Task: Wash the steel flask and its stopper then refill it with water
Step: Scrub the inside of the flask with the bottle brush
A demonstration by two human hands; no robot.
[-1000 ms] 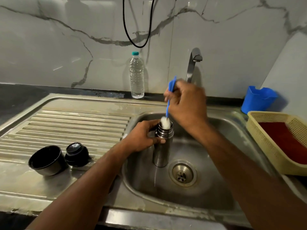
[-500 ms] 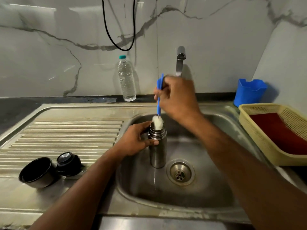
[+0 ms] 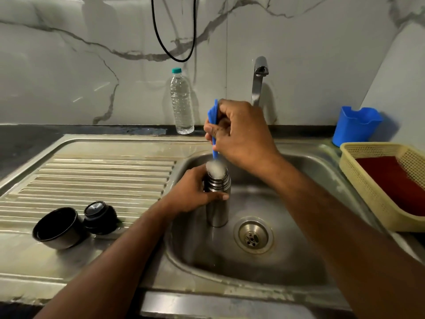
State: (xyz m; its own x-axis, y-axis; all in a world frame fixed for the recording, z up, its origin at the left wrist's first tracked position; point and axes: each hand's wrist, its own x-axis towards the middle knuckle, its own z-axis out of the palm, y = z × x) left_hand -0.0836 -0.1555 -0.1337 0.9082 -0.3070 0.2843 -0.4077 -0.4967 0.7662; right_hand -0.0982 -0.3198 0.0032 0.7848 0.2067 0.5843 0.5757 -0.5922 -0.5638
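Note:
The steel flask [image 3: 218,210] stands upright in the sink basin [image 3: 287,226], just left of the drain. My left hand [image 3: 193,192] is wrapped around its neck. My right hand [image 3: 239,132] grips the blue handle of a bottle brush [image 3: 215,132] above the flask. The brush's white head [image 3: 215,169] sits in the flask's mouth. The black stopper [image 3: 99,217] and the dark cup lid [image 3: 57,227] lie on the drainboard at the left.
A tap [image 3: 258,81] rises behind the basin, with no water running. A clear plastic bottle [image 3: 181,102] stands against the marble wall. A blue container [image 3: 355,125] and a yellow basket [image 3: 368,180] with a red cloth sit at the right. A black cable [image 3: 174,31] hangs above.
Both hands keep their grips. The brush stays at the flask's mouth, its head a little blurred. The camera view has shifted slightly.

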